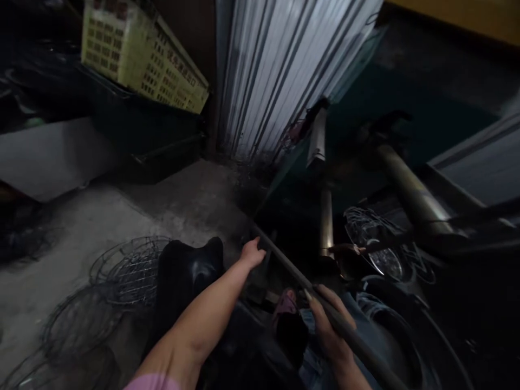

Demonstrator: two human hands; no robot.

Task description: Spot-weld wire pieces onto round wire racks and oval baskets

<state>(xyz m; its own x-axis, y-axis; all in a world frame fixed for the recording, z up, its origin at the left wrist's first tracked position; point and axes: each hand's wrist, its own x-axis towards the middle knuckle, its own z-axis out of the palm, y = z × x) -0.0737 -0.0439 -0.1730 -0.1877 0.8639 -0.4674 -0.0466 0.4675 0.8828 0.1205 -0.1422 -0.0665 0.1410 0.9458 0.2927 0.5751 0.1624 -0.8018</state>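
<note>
Closest of all, the right hand (331,330) has a firm grip on a long dark rod (292,268), its fingers curled around the smooth shaft, which slants up and away across the view. The left hand (252,253), on a bare forearm coming out of a pink sleeve (152,383), reaches toward the rod's far end. Its grip is loose and its fingers half spread, just beside the shaft; whether they touch it is too dark to tell. Below the hands lies a stretch of blue denim (345,314), creased and soft. To the left, a glossy black rubbery hump (189,281) curves up beside coiled wire rings (130,271), thin and open like a loose cage, lying on a rough, stained concrete floor (81,233). To the right, a round wire mesh (371,238) sits in the gloom under a dull brass-toned metal tube (412,189). Farther back stands a pale, ribbed metal shutter (292,70), and a yellow perforated plastic crate (142,54) tilts against the wall beside it.
</note>
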